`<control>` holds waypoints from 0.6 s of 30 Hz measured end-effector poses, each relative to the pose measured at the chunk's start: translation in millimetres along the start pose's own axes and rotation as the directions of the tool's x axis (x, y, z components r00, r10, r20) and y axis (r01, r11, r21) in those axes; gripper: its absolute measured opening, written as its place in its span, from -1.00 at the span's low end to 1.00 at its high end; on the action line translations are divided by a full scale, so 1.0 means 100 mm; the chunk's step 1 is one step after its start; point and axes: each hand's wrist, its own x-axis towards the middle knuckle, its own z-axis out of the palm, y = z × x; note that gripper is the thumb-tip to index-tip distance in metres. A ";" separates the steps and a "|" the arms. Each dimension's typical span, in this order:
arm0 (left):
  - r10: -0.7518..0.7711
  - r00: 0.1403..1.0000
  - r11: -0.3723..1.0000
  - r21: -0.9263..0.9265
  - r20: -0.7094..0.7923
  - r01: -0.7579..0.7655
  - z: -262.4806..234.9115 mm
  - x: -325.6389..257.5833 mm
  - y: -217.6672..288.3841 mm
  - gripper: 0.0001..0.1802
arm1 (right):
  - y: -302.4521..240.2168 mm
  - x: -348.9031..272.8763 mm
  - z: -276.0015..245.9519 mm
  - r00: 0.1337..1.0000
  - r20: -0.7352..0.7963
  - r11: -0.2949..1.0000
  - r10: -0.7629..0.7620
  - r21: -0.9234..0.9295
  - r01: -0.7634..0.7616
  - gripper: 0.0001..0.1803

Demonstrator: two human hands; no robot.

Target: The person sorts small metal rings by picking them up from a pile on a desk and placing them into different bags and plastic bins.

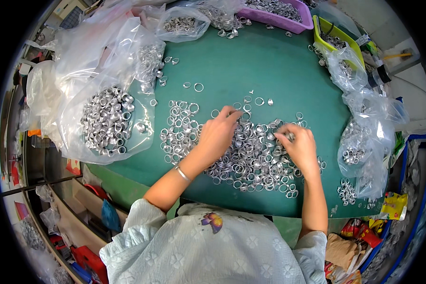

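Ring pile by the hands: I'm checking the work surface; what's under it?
Green tabletop shows around the ring pile and through gaps; what lies beneath its densest part cannot be seen.

From where I'm standing, L hand (217,133) hides its own grip, so can't tell if it's got any rings (251,151); those under the palm are covered too. R hand (300,144): sth. silvery at the curled fingers, mostly hidden, no. of pcs unclear. Ring details too small to tell. Clear bag (371,163) right of R hand: folds blur contents. Purple tray (309,21) beyond both hands: far side cut off, top edge of view.
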 end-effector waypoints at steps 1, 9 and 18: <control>-0.023 0.999 0.999 0.050 0.035 0.021 0.07 0.05 -0.03 -0.83 | -0.07 0.09 0.07 0.999 -0.040 0.999 -0.033 -0.025 0.032 -0.84; 0.001 0.990 0.995 0.099 0.142 -0.015 0.02 -0.05 -0.16 -0.92 | -0.13 0.69 0.66 0.993 0.032 0.955 -0.115 -0.270 0.119 -0.83; -0.053 0.999 0.998 -0.045 -0.001 0.053 -0.23 -0.27 -0.19 -0.85 | -0.06 0.20 0.07 0.961 0.276 1.000 -0.016 -0.004 0.018 -0.82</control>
